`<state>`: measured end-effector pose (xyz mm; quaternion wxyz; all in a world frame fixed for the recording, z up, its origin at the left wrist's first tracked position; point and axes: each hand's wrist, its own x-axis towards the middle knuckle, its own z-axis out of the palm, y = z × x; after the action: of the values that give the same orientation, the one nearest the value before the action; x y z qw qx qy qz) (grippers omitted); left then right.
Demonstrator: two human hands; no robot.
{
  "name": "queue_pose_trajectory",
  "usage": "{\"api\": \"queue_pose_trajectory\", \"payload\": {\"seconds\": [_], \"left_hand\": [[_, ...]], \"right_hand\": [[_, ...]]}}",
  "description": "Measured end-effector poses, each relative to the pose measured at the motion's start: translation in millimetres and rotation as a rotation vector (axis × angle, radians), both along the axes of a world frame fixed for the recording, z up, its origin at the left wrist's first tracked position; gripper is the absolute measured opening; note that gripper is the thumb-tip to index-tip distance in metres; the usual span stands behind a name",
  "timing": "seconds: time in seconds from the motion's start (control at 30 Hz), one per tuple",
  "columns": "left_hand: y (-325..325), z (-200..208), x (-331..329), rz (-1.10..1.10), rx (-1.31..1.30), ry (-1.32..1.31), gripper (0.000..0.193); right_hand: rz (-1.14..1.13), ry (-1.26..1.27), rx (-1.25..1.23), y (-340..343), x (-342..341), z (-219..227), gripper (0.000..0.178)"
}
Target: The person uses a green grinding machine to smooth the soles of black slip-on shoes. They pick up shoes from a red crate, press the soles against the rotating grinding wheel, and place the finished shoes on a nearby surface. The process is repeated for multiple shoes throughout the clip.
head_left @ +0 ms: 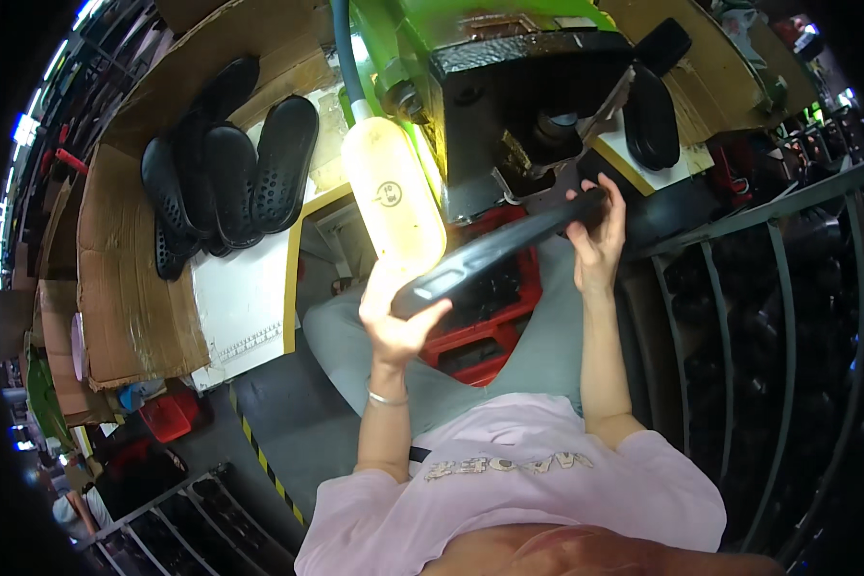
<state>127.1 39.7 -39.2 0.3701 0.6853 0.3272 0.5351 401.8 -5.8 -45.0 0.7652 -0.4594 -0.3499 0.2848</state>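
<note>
Both my hands hold a black shoe sole (499, 248) in front of the machine, tilted and seen nearly edge-on, with a few slot-like marks near its left end. My left hand (398, 322) grips that left end, thumb below and fingers partly washed out by lamp light. At the upper right end, my right hand (600, 235) is closed around the sole with bent fingers. Several black perforated soles (286, 163) lie and lean on the white work surface at the left. More black soles (649, 120) stand at the right of the machine.
A glowing oblong lamp (394, 197) hangs close above my left hand. The green and black machine (533, 67) stands straight ahead. Cardboard walls (130, 288) enclose the left surface. A red crate (480, 350) sits low between my legs, and metal rails (720, 326) run along the right.
</note>
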Motion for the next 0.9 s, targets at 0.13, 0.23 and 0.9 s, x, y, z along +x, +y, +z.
{"api": "queue_pose_trajectory", "payload": {"seconds": [0.13, 0.23, 0.9], "left_hand": [[23.3, -0.2, 5.5, 0.007, -0.071, -0.072, 0.039], [25.5, 15.9, -2.9, 0.043, 0.023, -0.067, 0.038], [37.0, -29.3, 4.2, -0.004, -0.083, 0.274, 0.036]], "right_hand": [[-0.009, -0.035, -0.002, 21.6, 6.7, 1.8, 0.076], [-0.007, -0.048, -0.014, 23.1, -3.2, -4.0, 0.073], [-0.2, -0.822, 0.103, 35.5, -82.2, 35.8, 0.038]]}}
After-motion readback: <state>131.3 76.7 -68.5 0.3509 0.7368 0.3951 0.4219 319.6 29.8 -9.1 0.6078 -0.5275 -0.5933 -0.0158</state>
